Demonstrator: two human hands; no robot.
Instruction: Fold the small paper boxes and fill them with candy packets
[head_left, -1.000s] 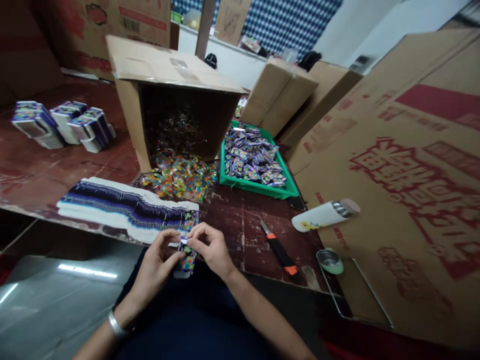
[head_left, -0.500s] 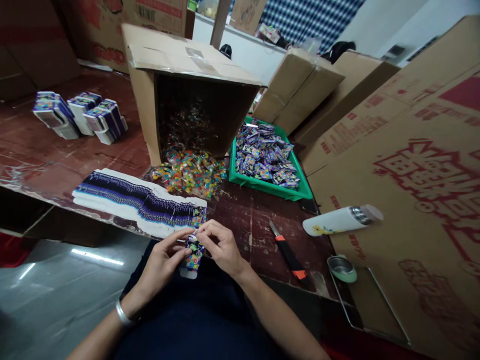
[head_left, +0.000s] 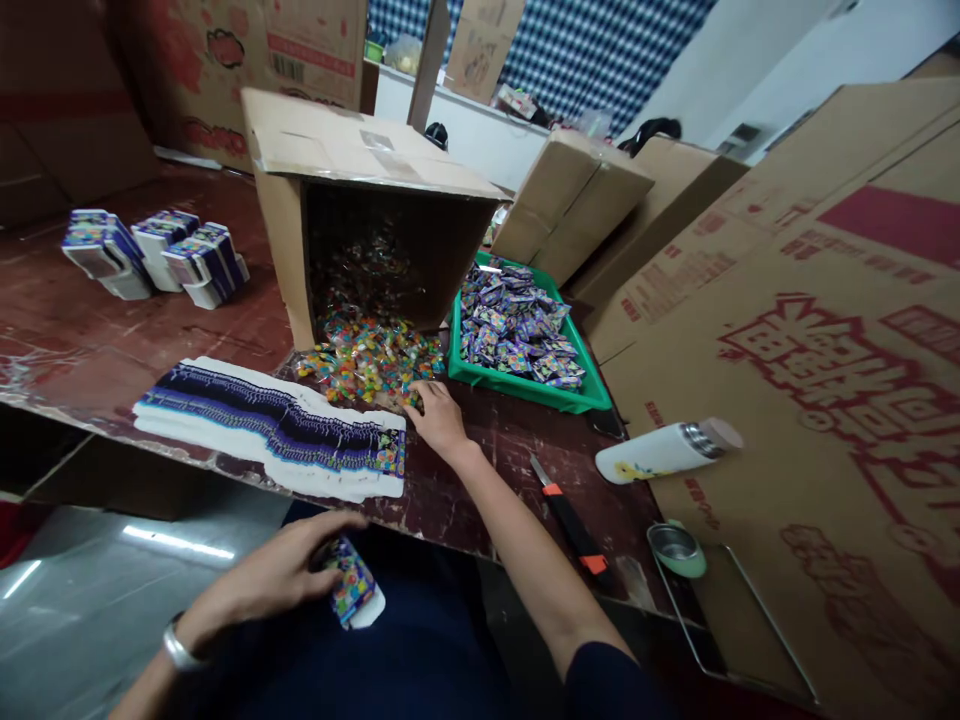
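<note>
Low in front of my body, my left hand (head_left: 300, 568) is closed around a small printed carton (head_left: 351, 590), purple with colourful pictures. A white end flap stands out from the carton's lower end; my fingers hide its upper part. My right hand (head_left: 439, 418) reaches over the table to the near edge of a pile of clear candy packets (head_left: 367, 355) with multicoloured sweets. Thumb and index finger are bent round a packet there. Between my hands, a fanned row of flat printed cartons (head_left: 255, 420) lies along the table's front edge.
The candy spills from a tipped cardboard box (head_left: 279, 250). Beside it, a green tray (head_left: 517, 385) holds many purple sachets. Right of my forearm lies a utility knife (head_left: 574, 525), blade out, near a white flask (head_left: 652, 452) and a small cup (head_left: 677, 548). Stacked cartons (head_left: 199, 265) stand at left.
My right hand has let go of the carton and moved forward to the candy pile. My left hand has moved down and left with the carton, now tilted. The view has shifted slightly.
</note>
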